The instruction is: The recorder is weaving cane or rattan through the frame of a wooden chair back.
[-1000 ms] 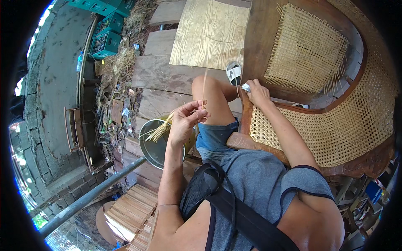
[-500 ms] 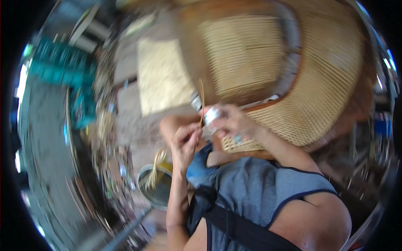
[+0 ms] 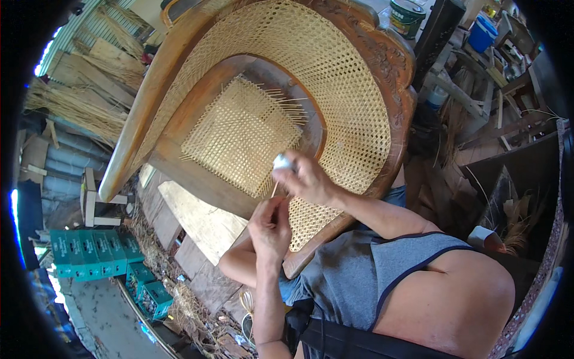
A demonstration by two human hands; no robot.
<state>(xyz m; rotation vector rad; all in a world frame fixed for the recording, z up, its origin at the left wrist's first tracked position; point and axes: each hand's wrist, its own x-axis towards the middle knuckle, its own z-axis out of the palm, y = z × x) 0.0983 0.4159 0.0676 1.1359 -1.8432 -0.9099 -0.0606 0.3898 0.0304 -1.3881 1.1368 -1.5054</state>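
Observation:
In front of me stands a wooden armchair (image 3: pixel 197 190) with a curved woven cane back (image 3: pixel 359 90). On its seat lies a square cane mesh panel (image 3: pixel 239 134), loose strand ends sticking out along its right side. My left hand (image 3: pixel 270 226) is closed in a pinch near the seat's front edge, on a thin brown strip (image 3: pixel 274 189) that points up. Just above it, my right hand (image 3: pixel 310 182) grips a small rounded silver-white object (image 3: pixel 282 161); its kind cannot be made out. Both hands are close together over the near edge of the mesh.
Green crates (image 3: pixel 89 254) stand at the lower left. A pale flat sheet (image 3: pixel 197 212) lies on the floor beside the chair. Bundles of dry cane strands (image 3: pixel 72 107) are at the upper left. Scrap wood, a blue bucket (image 3: pixel 482 35) and a dark green bucket (image 3: pixel 406 18) are at the right.
The view has swung, so the chair now sits further left and shows more fully. My hands remain close together with the strip and silver-white object; the strip shows less now.

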